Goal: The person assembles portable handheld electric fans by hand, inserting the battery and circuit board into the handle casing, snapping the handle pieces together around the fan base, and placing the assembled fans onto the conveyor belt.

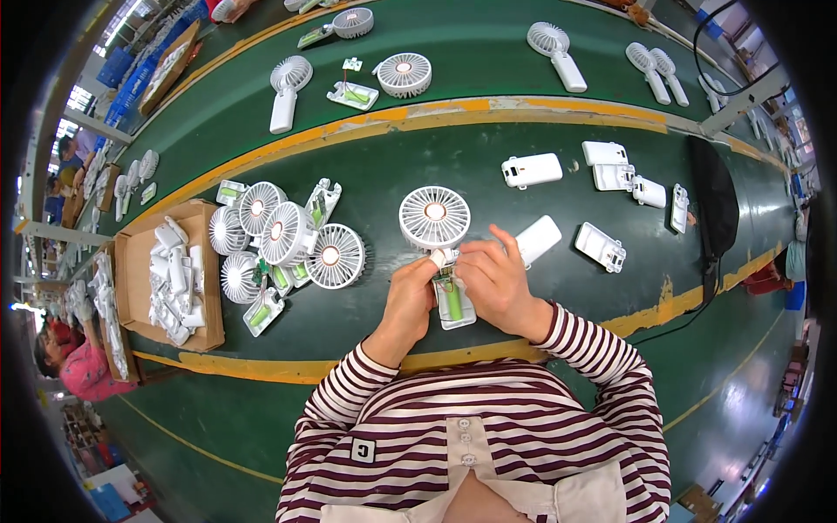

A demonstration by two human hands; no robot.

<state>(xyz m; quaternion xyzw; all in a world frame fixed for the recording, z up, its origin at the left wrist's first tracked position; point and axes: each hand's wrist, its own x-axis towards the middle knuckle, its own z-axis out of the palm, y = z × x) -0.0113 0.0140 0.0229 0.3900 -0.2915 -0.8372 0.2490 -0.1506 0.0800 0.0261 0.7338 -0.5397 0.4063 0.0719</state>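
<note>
In front of me lies a white handheld fan point(434, 218), its round grille pointing away from me. Its handle is open and shows a green battery point(454, 301) and a small circuit board near the neck. My left hand point(408, 301) closes on the neck and the left side of the handle. From the right, my right hand point(495, 281) pinches at the neck beside the board, one finger raised. What lies between its fingertips is hidden. A white handle cover point(539, 240) rests just beyond my right hand.
Several opened fans point(286, 234) are heaped to the left, beside a cardboard box point(214, 283) of white plastic parts. More handle covers point(601, 247) lie to the right, near a black cloth-like object point(713, 196). Beyond a yellow-edged divider, a green belt point(479, 70) carries other fans. People sit far left.
</note>
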